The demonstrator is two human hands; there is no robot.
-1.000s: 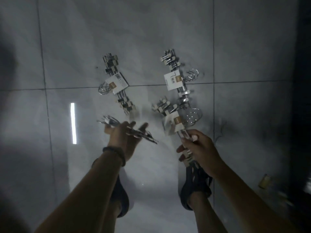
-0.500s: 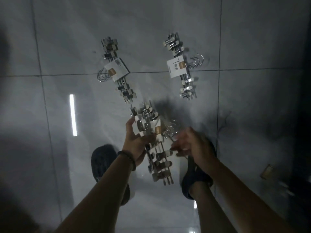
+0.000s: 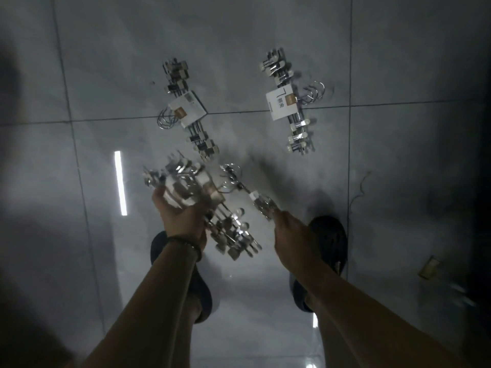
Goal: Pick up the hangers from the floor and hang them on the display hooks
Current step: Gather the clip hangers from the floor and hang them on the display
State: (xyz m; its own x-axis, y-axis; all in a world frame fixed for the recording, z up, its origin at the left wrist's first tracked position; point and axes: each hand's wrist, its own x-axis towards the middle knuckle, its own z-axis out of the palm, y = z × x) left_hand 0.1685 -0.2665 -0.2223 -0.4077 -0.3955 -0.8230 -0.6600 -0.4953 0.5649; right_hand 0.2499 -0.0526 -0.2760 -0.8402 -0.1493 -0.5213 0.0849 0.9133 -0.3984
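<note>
The left hand point(image 3: 180, 216) grips a bundle of hangers point(image 3: 212, 205) near the feet; the right hand point(image 3: 291, 232) pinches a clip point(image 3: 263, 204) sticking out of it (blurred). Farther off on the floor point(image 3: 398, 181) lie a left bundle point(image 3: 188, 110) and a right bundle point(image 3: 285, 104).

Floor point(image 3: 398, 62): glossy grey tiles, dark grout lines. Light strip point(image 3: 121, 183) reflected in the tile, just left of the left grip point(image 3: 180, 213). Dark shoe point(image 3: 329, 243) just right of the right grip point(image 3: 288, 229); second shoe point(image 3: 203, 296) below the left grip. Tan object point(image 3: 429, 266) on the floor, well right of the right grip. Thin wire point(image 3: 360, 187) lies above and right of it.
</note>
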